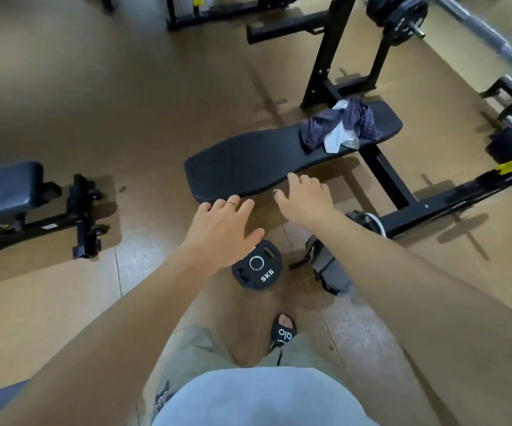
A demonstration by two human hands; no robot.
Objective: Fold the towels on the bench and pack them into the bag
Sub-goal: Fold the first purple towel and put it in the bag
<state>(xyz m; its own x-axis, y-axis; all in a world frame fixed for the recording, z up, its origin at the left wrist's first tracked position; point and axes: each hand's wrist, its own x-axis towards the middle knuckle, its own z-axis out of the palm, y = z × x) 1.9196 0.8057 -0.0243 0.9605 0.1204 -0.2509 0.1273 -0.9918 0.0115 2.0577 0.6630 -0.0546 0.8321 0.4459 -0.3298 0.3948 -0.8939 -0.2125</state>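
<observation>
Empty, fingers spread, the left hand [221,230] and right hand [305,200] reach toward a black weight bench [248,162] bearing crumpled towels [339,126].

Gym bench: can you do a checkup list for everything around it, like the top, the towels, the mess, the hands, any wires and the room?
Surface: black bench, near end bare.
Job's things: towels crumpled in a heap on the far end, unfolded; grey bag on the floor.
Clutter: 5KG plate on the floor beside the bag.
Grippers: left hand and right hand both open, holding nothing.
Cables: nothing seen.
Surroundings: second bench at left, barbell on a rack.
</observation>
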